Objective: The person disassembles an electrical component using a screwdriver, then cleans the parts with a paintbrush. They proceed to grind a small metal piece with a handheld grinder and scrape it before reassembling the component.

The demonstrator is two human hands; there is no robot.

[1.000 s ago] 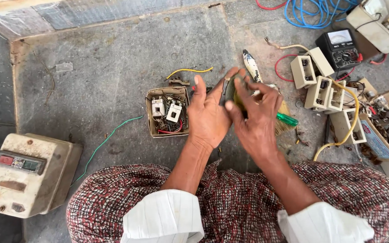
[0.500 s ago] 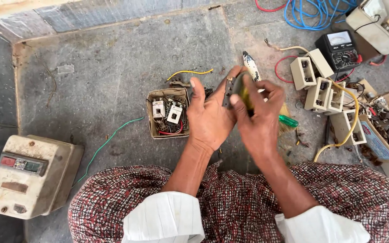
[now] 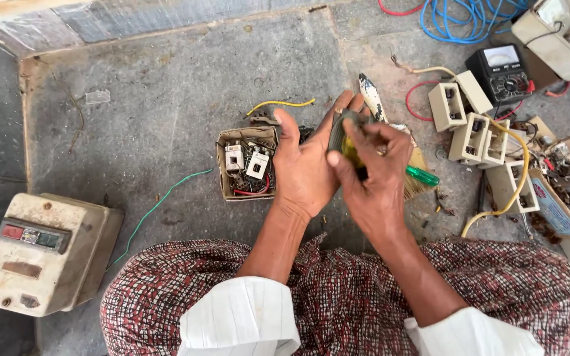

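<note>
Just right of the small open box (image 3: 247,163) on the floor, both hands meet over one small part. The left hand (image 3: 306,168) is closed around a dark, flat piece with a yellowish middle (image 3: 348,142), its fingers curled behind it and the thumb raised beside the box. The right hand (image 3: 374,178) presses on the front of that piece, fingers bent onto it; whether a tool sits under them cannot be told. A green-handled screwdriver (image 3: 422,175) lies further right of the box, partly under the right hand and touching the floor.

Progress, as judged from the layout: the box stands open with white switch parts and red wire inside, so stripping or fitting is under way, and the held piece is neither back in the box nor set aside. Several cream housings (image 3: 473,125) lie empty to the far right of the box, looped by a yellow wire (image 3: 521,171).

The surface is a rough grey concrete floor (image 3: 153,105), stained and gritty. Left of the box run a loose green wire (image 3: 156,207) and, beyond it, a worn cream switch unit with coloured buttons (image 3: 41,254). Up and right of the box sit a black meter (image 3: 506,72) and a blue cable coil (image 3: 470,16).
</note>
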